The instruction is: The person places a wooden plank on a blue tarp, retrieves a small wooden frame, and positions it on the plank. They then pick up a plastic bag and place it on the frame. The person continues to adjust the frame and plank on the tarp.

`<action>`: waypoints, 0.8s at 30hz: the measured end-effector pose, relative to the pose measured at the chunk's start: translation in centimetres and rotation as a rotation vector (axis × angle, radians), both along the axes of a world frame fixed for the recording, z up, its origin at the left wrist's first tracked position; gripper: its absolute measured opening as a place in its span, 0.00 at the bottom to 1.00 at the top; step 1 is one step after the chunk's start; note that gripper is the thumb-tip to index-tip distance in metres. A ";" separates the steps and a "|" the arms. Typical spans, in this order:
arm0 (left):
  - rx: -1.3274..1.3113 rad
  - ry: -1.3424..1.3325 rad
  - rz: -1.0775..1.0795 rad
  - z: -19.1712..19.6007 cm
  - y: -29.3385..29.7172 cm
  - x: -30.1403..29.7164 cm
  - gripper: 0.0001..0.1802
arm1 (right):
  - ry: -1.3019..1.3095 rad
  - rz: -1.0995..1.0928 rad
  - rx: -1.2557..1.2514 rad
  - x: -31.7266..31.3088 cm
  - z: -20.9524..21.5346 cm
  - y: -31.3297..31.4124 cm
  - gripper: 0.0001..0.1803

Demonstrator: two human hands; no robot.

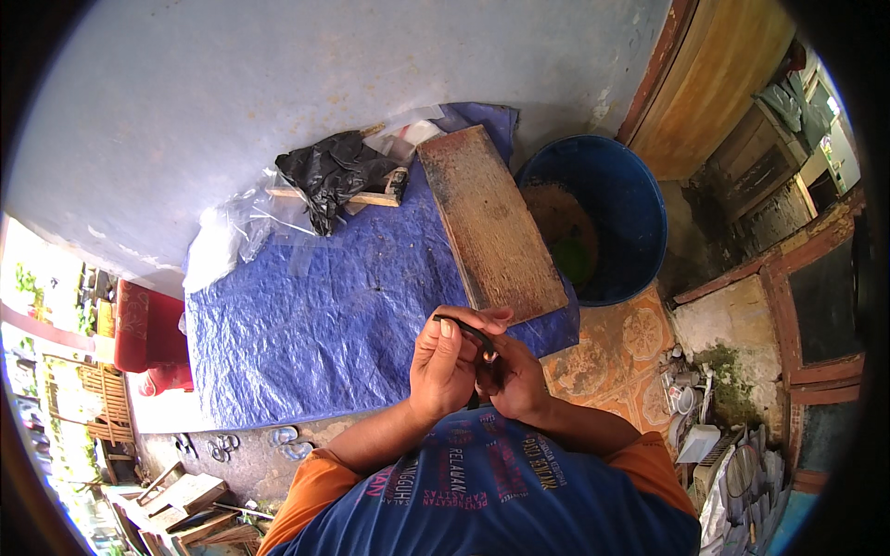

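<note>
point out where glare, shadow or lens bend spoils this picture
Head view: daylight washes out the left edge; head view: the tarp catches whitish glare on its creases; head view: the bin's inside sits in shade; head view: fisheye blackens the corners and bends straight edges; head view: shadow hides detail where the black strip runs between left hand and right hand.

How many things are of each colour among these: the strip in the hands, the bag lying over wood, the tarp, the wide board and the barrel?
Black: 2, strip and bag
Blue: 2, tarp and barrel
Brown: 1, board
Total: 5
</note>
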State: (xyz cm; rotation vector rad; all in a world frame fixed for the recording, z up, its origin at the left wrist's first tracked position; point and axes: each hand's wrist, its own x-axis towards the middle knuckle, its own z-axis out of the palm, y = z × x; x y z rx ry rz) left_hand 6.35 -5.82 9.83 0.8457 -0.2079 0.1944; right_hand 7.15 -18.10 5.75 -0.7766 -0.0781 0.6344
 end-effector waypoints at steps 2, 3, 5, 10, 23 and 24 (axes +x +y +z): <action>-0.004 0.006 -0.001 0.1 0.0 0.0 0.18 | -0.018 0.006 -0.008 0.0 0.2 -0.1 0.22; -0.008 0.010 -0.003 0.1 0.0 -0.1 0.18 | -0.009 0.010 -0.009 0.0 0.2 -0.1 0.22; -0.016 0.017 -0.005 0.1 0.0 -0.1 0.18 | -0.013 0.007 -0.024 0.0 0.3 -0.1 0.22; -0.026 0.034 -0.005 0.1 -0.1 -0.1 0.18 | 0.055 0.000 -0.020 0.0 0.3 0.0 0.22; -0.041 0.055 -0.005 0.2 -0.1 -0.2 0.18 | -0.004 -0.002 -0.067 -0.1 0.1 -0.1 0.21; -0.041 0.053 -0.007 0.2 -0.1 -0.2 0.18 | 0.008 -0.002 -0.065 -0.2 0.1 -0.2 0.21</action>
